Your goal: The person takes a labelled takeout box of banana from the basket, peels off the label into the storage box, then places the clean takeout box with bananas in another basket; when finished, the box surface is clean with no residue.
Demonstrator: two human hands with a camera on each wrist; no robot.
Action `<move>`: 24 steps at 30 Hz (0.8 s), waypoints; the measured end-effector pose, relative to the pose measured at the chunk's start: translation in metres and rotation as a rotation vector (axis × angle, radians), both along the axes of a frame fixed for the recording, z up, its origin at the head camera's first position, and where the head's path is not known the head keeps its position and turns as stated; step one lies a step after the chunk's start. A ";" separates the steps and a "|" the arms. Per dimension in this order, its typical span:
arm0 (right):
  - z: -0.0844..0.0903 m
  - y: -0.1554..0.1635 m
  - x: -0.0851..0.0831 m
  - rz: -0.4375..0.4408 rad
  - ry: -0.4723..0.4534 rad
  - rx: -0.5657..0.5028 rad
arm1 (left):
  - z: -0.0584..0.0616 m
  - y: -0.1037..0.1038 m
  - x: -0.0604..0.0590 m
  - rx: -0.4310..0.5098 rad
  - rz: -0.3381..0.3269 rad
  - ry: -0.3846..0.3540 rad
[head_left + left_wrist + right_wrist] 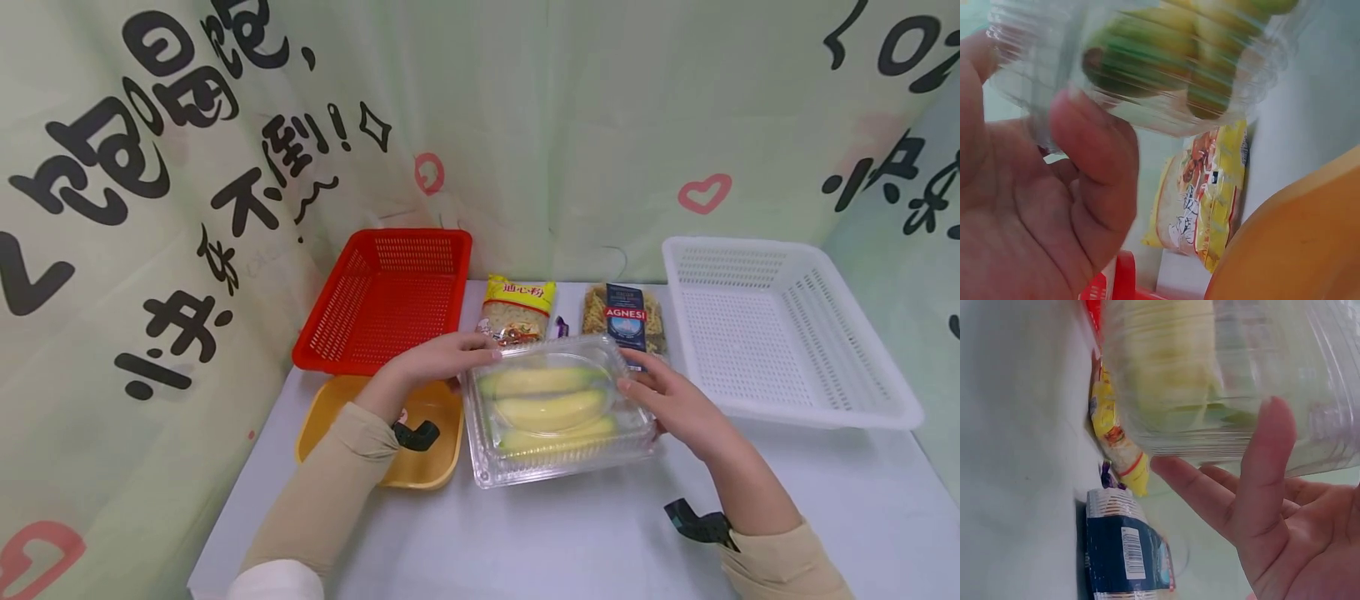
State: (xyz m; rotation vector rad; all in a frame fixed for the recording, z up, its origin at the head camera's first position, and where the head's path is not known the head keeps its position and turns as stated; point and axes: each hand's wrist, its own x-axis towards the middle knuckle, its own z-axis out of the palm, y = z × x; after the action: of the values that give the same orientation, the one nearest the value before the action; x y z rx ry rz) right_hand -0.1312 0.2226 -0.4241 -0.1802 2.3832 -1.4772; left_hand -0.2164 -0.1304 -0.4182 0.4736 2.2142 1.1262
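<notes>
- Bananas (pixel 551 407) lie inside a clear plastic box (pixel 525 467), three of them side by side; the lid of the box is closed.
- The left hand (pixel 438 358) holds the far left corner of the box. In the left wrist view its thumb (pixel 1094 147) presses on the ribbed plastic wall, with the palm under the box, so the hand is grasping it.
- The right hand (pixel 667 400) grips the right side of the box. In the right wrist view its fingers (pixel 1269 469) are almost straight against the plastic, and the thumb is under the wall.
- The box is in the middle of the table (pixel 570 542), a little nearer to the front edge. Whether it rests on the table or is a bit lifted, I cannot tell.
- Just left of the box is a yellow bowl (pixel 420 475), and the left wrist is above it.
- Behind the box, near the back edge, there are a yellow noodle bag (pixel 519 310) and a dark blue pasta bag (pixel 626 321), close to each other.
- A red basket (pixel 386 296) is at the back left corner of the table.
- A white basket (pixel 780 325) is along the right edge, well apart from the red one.
</notes>
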 end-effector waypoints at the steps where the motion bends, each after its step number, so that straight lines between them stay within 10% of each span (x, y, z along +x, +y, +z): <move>1: 0.000 0.000 0.000 -0.002 0.004 0.001 | 0.000 -0.001 0.001 0.006 0.001 0.006; 24: -0.003 -0.014 -0.008 -0.058 0.043 -0.183 | -0.003 -0.029 0.012 0.177 0.301 0.051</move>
State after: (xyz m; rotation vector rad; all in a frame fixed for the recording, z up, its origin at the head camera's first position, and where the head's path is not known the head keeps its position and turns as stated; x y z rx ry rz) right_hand -0.1388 0.2082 -0.4268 -0.1887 2.3029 -1.7356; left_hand -0.2039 -0.1590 -0.4214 0.2462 2.2933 1.4898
